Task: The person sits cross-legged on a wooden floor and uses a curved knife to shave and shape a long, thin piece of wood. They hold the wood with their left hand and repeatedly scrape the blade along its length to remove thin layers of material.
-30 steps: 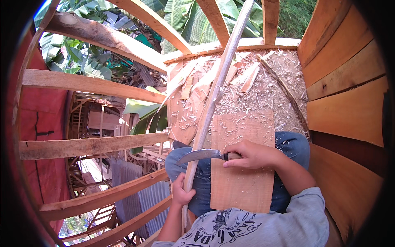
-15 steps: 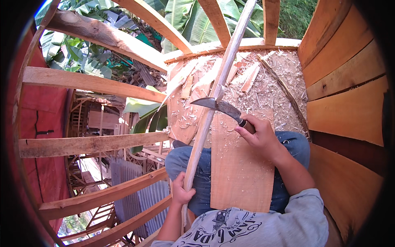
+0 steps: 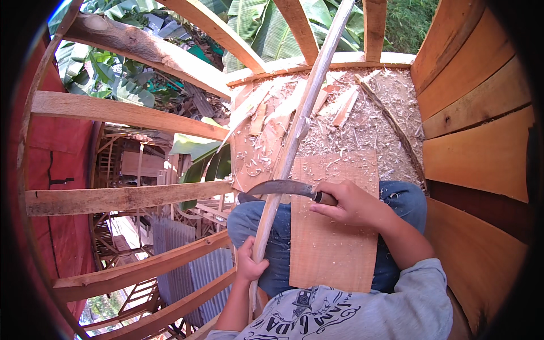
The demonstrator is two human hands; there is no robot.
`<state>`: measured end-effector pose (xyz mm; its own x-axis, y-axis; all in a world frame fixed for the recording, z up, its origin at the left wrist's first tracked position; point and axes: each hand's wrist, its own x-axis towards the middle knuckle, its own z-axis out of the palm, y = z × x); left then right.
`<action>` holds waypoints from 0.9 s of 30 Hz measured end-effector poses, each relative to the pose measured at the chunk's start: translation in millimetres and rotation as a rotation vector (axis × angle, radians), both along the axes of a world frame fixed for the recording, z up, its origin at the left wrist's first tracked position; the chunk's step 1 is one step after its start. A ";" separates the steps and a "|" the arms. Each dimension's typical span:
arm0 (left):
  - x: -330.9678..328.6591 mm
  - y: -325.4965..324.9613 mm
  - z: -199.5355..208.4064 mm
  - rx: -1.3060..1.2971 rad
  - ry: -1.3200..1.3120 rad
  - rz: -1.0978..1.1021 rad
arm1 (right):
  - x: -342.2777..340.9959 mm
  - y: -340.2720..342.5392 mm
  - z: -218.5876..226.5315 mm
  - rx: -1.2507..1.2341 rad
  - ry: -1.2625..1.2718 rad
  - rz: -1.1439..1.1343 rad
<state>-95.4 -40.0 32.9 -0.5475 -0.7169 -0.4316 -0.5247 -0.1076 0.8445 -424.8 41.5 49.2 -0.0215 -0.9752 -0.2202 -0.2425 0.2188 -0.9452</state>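
Here, pole [image 3: 288, 154] through left hand [image 3: 249, 262], knife [image 3: 286, 187] across it, in right hand [image 3: 350, 204]

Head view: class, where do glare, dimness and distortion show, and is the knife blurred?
In the head view, sunlight bleaches parts of the log; the right wall looks dimmer; black surrounds the round fisheye picture, and the far rail appears bowed; the knife shows no obvious blur there.

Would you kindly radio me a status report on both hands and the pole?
Left hand gripping pole toward its near end. Right hand holding curved knife, crossing over pole. Wooden board lying beneath right hand.
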 end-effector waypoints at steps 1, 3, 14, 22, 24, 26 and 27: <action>-0.1 0.2 -0.5 -0.005 0.003 -0.001 | 1.5 0.2 -3.4 -0.039 -0.027 0.086; -1.8 0.3 1.8 0.029 -0.008 0.005 | 4.6 2.7 -12.3 -0.115 -0.079 0.252; -0.8 -0.1 -1.3 -0.063 -0.019 -0.015 | -3.2 -0.6 -18.0 -0.177 0.075 -0.551; 1.5 -3.8 2.6 -0.202 -0.109 -0.073 | 2.1 -5.4 -34.1 -0.293 0.306 -0.607; -3.2 -2.9 5.9 -0.215 -0.122 -0.071 | -0.4 -4.8 -29.6 -0.231 0.237 -0.546; -4.5 -3.4 6.6 -0.242 -0.135 -0.083 | 0.7 -3.0 -23.0 -0.144 0.095 -0.447; -3.6 -4.7 6.1 -0.262 -0.142 -0.096 | 2.6 -4.0 -18.1 -0.111 0.082 -0.292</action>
<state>-98.9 -44.6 39.0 -0.5658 -0.7618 -0.3155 -0.6365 0.1602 0.7544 -422.2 37.5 31.1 -0.3174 -0.9431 -0.0987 -0.2607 0.1869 -0.9472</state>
